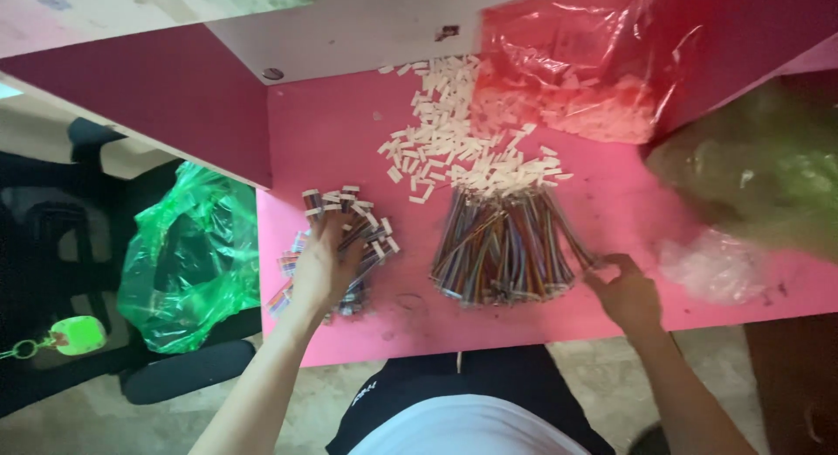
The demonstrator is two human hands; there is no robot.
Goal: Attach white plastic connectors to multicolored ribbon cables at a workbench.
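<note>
Your left hand (321,267) grasps capped wires (342,246) on the pink worktop (332,141); your right hand (627,291) pinches the uncapped bundle's (502,246) edge. Many loose connectors (454,141) remain, so much seems left.

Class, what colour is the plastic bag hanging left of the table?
Bright translucent green bag, seen in the head view.

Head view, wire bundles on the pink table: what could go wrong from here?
The left hand rests on a small wire pile close to the table front edge; pieces might slide off toward the green bag. The right hand pulls at the big bundle, whose ends meet the loose white connectors; a tug could scatter them.
</note>
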